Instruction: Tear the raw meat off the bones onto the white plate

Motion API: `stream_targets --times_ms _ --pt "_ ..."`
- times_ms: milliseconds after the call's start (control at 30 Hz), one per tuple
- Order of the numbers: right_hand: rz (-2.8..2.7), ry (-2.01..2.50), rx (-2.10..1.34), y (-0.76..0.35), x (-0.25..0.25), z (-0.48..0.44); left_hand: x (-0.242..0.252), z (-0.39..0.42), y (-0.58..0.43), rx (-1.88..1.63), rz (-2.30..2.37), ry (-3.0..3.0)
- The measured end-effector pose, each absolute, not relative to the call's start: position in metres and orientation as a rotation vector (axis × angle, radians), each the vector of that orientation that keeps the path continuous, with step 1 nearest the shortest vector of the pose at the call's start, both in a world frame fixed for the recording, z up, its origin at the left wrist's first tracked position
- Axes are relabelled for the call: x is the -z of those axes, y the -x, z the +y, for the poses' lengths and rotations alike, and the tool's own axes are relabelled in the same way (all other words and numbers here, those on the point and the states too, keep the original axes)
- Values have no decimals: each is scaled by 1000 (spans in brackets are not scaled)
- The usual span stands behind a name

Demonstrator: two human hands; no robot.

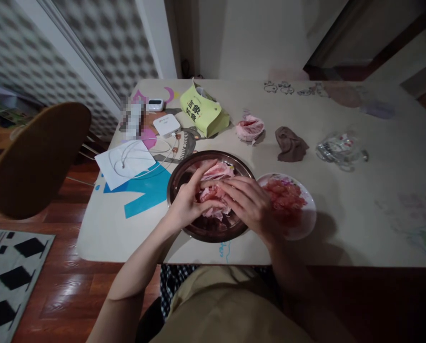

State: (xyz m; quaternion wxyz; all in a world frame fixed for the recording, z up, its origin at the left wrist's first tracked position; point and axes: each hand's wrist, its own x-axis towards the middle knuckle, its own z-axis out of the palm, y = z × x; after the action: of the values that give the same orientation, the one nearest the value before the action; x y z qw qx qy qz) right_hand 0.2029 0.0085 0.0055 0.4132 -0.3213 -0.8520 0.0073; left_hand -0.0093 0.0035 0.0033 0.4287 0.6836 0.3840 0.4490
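Observation:
Over a round steel tray (230, 234) my two hands are at a piece of red pomelo (213, 193) with pale, torn skin. My left hand (184, 202) grips it from the left, thumb in front and fingers behind. From the right, my right hand (250, 202) has its fingers bent over the same piece; its thumb and fingertips are partly hidden. Pale pink pomelo membrane (222, 169) lies in the tray behind my fingers. Just right of the tray, partly behind my right hand, a white plate (310, 221) bears peeled red pulp (284, 197).
Another pomelo piece (249, 129) sits farther back, beside a brown cloth (290, 145) and crumpled clear plastic (341, 150). A yellow-green bag (204, 112), a white box (167, 125) with a cable and a white paper (127, 164) occupy the left. A chair (37, 162) stands off the table's left side.

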Motion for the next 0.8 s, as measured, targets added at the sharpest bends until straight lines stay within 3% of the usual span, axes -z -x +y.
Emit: stream_targets --times_ms 533,800 --pt "-2083 871 -85 -201 -6 8 -8 0 10 -976 929 -1815" --pt "-1977 985 -309 -198 -7 7 -10 1 8 -1001 955 -1773"
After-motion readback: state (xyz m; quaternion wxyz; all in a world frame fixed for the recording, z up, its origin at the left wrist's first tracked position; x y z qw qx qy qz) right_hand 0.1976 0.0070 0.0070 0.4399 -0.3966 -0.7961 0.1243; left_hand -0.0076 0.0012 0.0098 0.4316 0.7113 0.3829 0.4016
